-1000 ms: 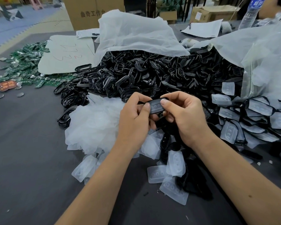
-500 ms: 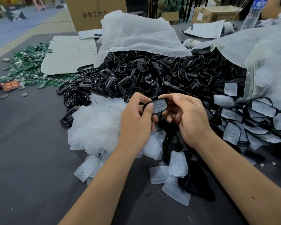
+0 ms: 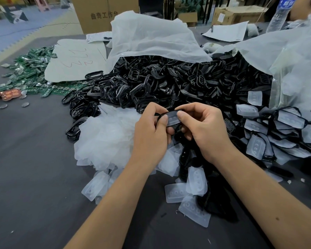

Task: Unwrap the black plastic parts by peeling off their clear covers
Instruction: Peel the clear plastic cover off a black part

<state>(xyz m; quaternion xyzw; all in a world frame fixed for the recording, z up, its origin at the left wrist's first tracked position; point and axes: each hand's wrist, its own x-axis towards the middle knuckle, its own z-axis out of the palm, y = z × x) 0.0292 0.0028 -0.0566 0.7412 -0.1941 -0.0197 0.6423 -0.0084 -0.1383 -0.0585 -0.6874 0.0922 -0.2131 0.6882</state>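
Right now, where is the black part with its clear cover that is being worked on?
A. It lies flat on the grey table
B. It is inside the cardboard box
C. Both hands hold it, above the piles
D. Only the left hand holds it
C: the left hand and the right hand both pinch the black part, lifted above the piles, its clear cover still on.

Left hand (image 3: 151, 133) and right hand (image 3: 205, 130) pinch one black part (image 3: 171, 118) — clear cover (image 3: 172, 119) attached. Black parts pile (image 3: 169, 83) lies beyond — peeled covers (image 3: 108, 137) left.
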